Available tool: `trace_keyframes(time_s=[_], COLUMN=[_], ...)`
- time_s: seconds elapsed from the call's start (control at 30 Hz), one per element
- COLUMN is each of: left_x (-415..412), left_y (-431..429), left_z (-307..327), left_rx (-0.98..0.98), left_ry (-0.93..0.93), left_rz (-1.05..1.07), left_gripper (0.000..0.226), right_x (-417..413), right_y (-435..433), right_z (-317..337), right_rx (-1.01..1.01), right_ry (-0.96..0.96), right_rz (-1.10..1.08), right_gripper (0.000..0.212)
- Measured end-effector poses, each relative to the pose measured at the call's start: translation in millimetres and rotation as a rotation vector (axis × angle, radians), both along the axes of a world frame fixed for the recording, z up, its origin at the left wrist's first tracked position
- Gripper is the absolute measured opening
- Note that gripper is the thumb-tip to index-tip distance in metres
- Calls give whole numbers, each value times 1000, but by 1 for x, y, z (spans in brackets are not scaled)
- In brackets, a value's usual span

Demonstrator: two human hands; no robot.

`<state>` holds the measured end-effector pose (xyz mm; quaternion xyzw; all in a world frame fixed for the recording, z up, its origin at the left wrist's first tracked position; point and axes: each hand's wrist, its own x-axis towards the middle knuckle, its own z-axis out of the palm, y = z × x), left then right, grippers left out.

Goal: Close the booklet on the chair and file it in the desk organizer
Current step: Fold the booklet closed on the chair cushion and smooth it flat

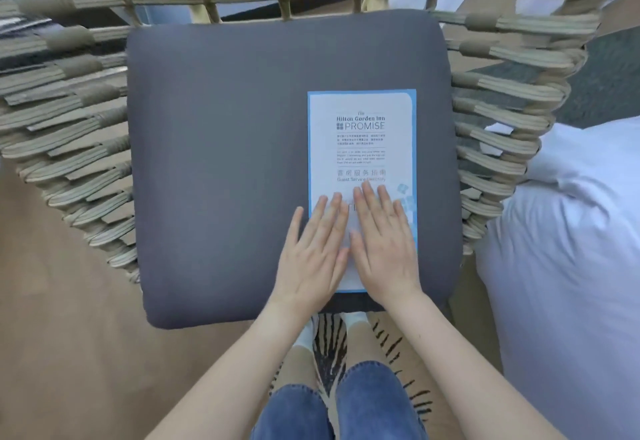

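Grey cushion (214,162), booklet (362,142) right of centre

Booklet (362,149) on cushion's (221,162) right half

Your booklet (362,149) is shut, lying flat, cover up, on the right half of the chair's grey seat cushion (221,162). White cover, light-blue border, printed "Hilton Garden Inn PROMISE", long edge pointing toward the backrest.

Smooth paper booklet (362,149) on a matt grey cloth cushion (221,162), woven rope chair (69,121)
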<state>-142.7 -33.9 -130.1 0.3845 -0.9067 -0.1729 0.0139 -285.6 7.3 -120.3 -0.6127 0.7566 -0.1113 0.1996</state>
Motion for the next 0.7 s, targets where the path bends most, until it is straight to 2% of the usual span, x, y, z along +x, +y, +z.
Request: trace_keyframes(time_s=[0.2,0.4,0.7], left_x=[-7,5,29], left_y=[6,-5,-16], left_z=[-32,-18,-25], left_rx=[-15,24,14], left_ry=[-64,-82,-126], left_rz=[18,6,-5], left_gripper=[56,59,66], right_x=[6,-11,-46], right_y=[-1,3,33], right_z=[-34,-24,-29], right_rx=[-44,-29,-17], right_ry=[175,161,163], right_rz=[-8,43,-42], right_gripper=[54,59,65])
